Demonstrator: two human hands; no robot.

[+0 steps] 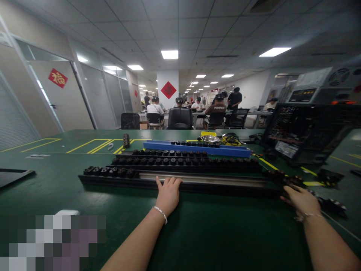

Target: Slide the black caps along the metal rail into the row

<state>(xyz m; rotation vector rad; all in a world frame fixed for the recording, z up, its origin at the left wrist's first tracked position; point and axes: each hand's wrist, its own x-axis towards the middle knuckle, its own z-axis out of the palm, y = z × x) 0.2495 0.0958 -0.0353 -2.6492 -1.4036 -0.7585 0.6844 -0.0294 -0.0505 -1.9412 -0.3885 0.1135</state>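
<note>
A long black channel rail [214, 187] lies crosswise in front of me, with several round black ribbed parts [108, 171] seated in its left end and bare metal along the rest. Over its near edge curl the fingers of my left hand [169, 194], gripping the rail near its middle. My right hand [303, 199] is closed at the rail's right end, beside loose black parts [293, 180]; what its fingers hold is hidden. Behind this rail lie another black rail [175, 162] filled with the same parts and a blue rail [231, 151] with several of them.
On the right stands an opened computer case [293, 131] with a power supply [307, 88] on top. A metal dish [210, 139] and dark cables [231, 138] lie behind the rails. More black parts [332, 206] are at right. A dark tray [14, 177] is at left. People sit beyond the green table [126, 229].
</note>
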